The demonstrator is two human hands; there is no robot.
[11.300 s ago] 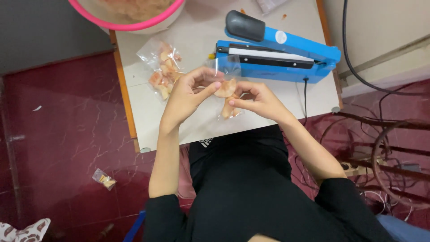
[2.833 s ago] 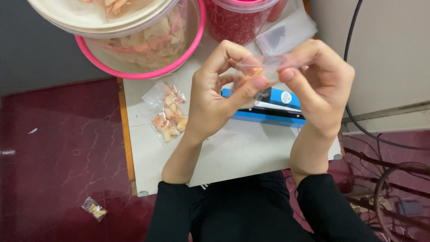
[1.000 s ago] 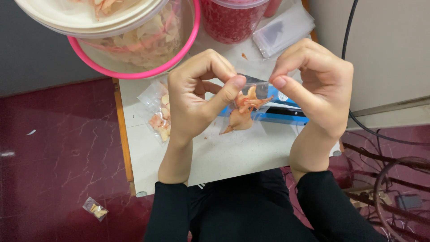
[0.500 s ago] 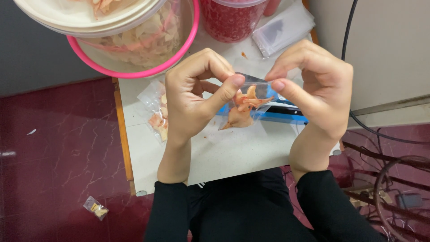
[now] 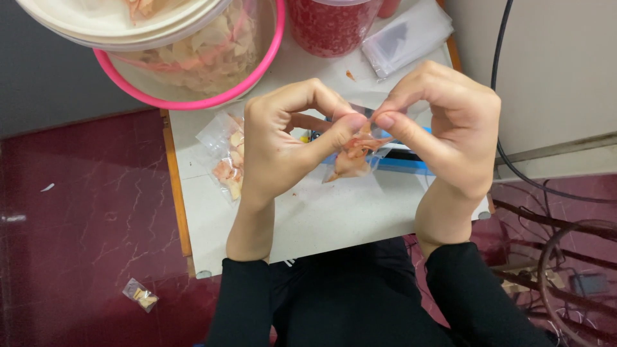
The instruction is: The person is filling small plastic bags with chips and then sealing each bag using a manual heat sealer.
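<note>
Both hands hold one small clear bag of orange-pink chips (image 5: pixel 350 160) up in front of me, above the white table (image 5: pixel 321 218). My left hand (image 5: pixel 283 144) pinches the bag's top edge from the left with thumb and fingers. On the other side my right hand (image 5: pixel 443 132) pinches the same edge, fingertips almost touching the left thumb. The bag hangs down between them. Behind the hands, mostly hidden, lies a blue heat sealer (image 5: pixel 405 160).
A filled clear bag of chips (image 5: pixel 226 160) lies on the table left of my left hand. At the back stand a pink-rimmed tub of chips (image 5: pixel 193 58), a red-filled jar (image 5: pixel 331 26) and a stack of empty clear bags (image 5: pixel 408 35). One small packet (image 5: pixel 141 295) lies on the dark red floor. Cables (image 5: pixel 553 193) run at right.
The hands stay raised with the bag between them; over the last second they have drawn slightly closer together at the bag's top edge. Earlier they were lower, near the sealer.
</note>
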